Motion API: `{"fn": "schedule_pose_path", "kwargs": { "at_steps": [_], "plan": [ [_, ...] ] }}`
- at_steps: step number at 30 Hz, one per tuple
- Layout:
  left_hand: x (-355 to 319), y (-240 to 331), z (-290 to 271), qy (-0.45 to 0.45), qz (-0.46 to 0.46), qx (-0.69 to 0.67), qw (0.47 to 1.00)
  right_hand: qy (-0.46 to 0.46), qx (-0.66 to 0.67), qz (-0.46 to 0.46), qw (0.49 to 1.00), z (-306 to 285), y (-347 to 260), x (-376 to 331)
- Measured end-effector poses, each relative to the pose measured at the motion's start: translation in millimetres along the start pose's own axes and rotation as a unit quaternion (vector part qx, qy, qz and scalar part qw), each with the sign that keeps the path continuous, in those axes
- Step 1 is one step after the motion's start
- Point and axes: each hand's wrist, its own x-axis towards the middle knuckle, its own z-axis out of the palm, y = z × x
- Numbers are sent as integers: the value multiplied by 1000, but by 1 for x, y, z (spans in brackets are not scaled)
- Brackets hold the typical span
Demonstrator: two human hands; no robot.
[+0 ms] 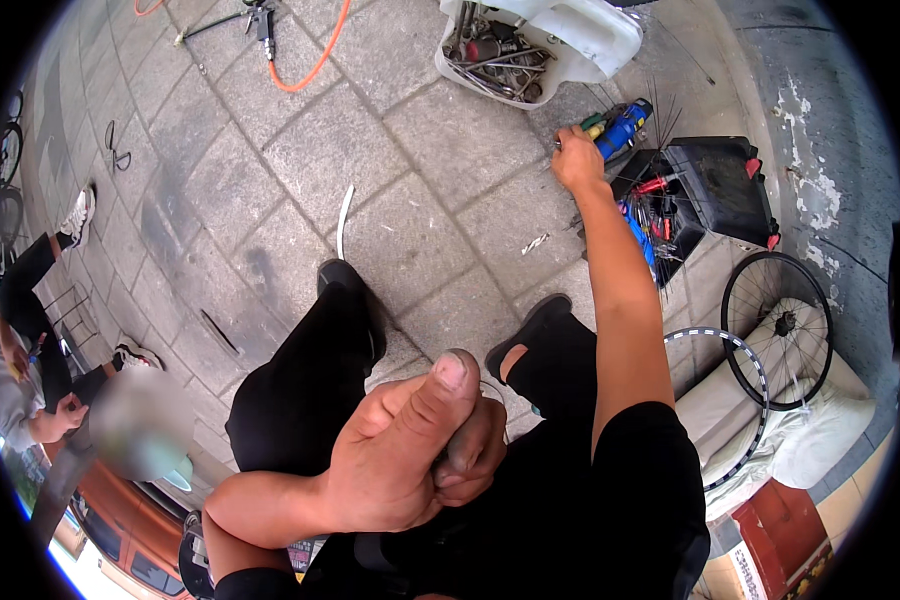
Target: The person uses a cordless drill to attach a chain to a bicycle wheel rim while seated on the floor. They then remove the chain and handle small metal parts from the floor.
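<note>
Close to my body, my left hand point(410, 440) is curled into a fist with the thumb laid over the top. A thin wire-like line curves beside its fingers; what the fist holds is hidden. My right hand point(578, 160) reaches forward and right, down near the paving, its fingers drawn together on something I cannot make out. Just beyond it lie a blue power tool point(625, 128) and a yellow-green handle point(596, 128). To the right of my wrist an open black toolbox point(720, 190) holds red and blue hand tools, with thin dark spokes point(660, 112) sticking out behind.
A cut white plastic container point(595, 45) holds wrenches and sockets. An air gun point(262, 25) on an orange hose point(310, 78) lies far left. A bicycle wheel point(785, 322) and a bare rim point(760, 380) lean at right. A white strip point(345, 220) lies ahead; a person point(30, 350) sits left.
</note>
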Motion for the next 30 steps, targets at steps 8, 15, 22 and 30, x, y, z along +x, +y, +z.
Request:
{"fn": "schedule_pose_path", "kwargs": {
  "at_steps": [8, 15, 22, 30],
  "plan": [
    [9, 7, 3, 23, 22, -37, 999, -50, -5, -50, 997, 34, 15, 55],
    [31, -9, 1, 25, 159, -8, 987, -121, -11, -71, 990, 75, 63, 31],
    [30, -18, 3, 173, 278, -25, 945, -126, 118, -129, 976, -34, -30, -38],
    [-14, 11, -36, 185, 469, -181, 844, -27, 350, -198, 915, -188, -219, -90]
  ]
}}
